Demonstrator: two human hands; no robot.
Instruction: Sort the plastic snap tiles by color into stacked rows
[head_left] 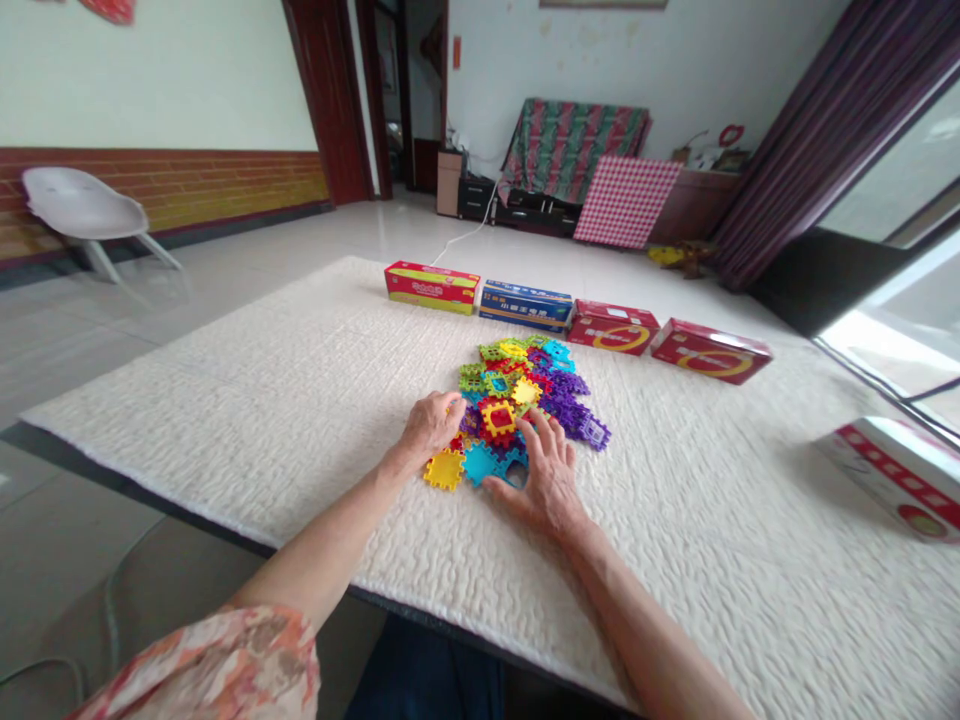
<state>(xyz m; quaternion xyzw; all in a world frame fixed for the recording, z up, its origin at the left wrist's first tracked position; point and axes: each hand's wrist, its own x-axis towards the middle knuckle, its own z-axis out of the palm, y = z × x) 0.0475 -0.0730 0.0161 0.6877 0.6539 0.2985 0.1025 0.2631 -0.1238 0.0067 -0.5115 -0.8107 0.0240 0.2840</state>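
Plastic tiles (pixel 525 395) in many colours lie in one loose pile near the middle of a white quilted mat (pixel 262 400), which covers a table. The tiles have toothed edges; yellow, green, red, blue and purple ones overlap each other. The left hand (pixel 433 425) rests on the left edge of the pile with its fingers curled down over the tiles. I cannot tell if it grips one of them or only touches them. The right hand (pixel 544 475) lies flat at the near edge of the pile. Its fingers are spread apart and hold nothing, and the fingertips reach onto the tiles. A yellow tile (pixel 444 468) and a blue tile (pixel 480 462) lie side by side on the mat between the two hands, the blue one just beside the right thumb. Behind the pile, four flat boxes stand in a row along the far edge of the mat: a red and yellow box (pixel 433 287), a blue box (pixel 526 305) and two red boxes (pixel 613 327). A white chair (pixel 82 210) stands well apart, by the left wall.
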